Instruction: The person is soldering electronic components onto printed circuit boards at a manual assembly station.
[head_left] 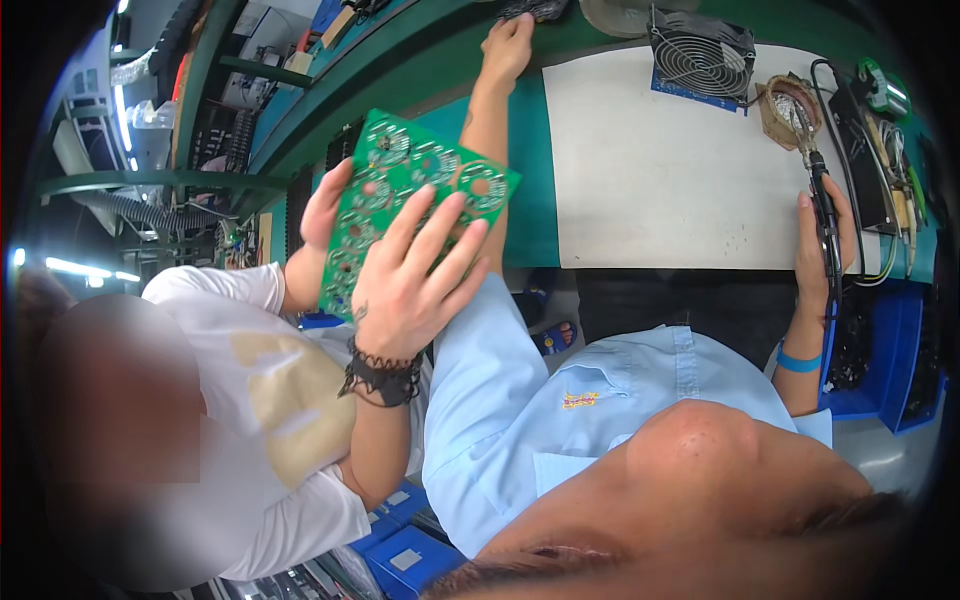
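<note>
Grips furthest left belong to a co-worker in a white shirt, well left of the white mat [660, 180]. One hand [325, 205] is behind a green circuit board [400, 190], and the other [410, 285], with a black wristband, is spread over its face. The board is tilted up off the desk [530, 220], probably so that its round parts can be looked over.

Just left of the mat, the person's own left hand [510, 45] stretches far up past the mat's top corner. This grip is open, with the fingers straight and their tips at a dark object [535, 10] on the far edge. It does not seem to be wrapped around that object. The long reach suggests that the object is kept out of the working area.

The mat itself is bare, likely there to shield the desk from heat. A small black fan [700, 58] sits on the mat's top right corner and faces across it, probably to draw fumes away.

Just right of the mat, the right hand [822, 250] wears a blue wristband, and its grip is closed around the handle of a soldering iron [822, 200]. The iron points away from the body, with its tip resting in the coil stand [790, 105] off the mat's upper right corner. That seems to keep the hot end parked safely. Cables run beside the iron, and a blue bin [890, 370] lies below and right of the mat.
</note>
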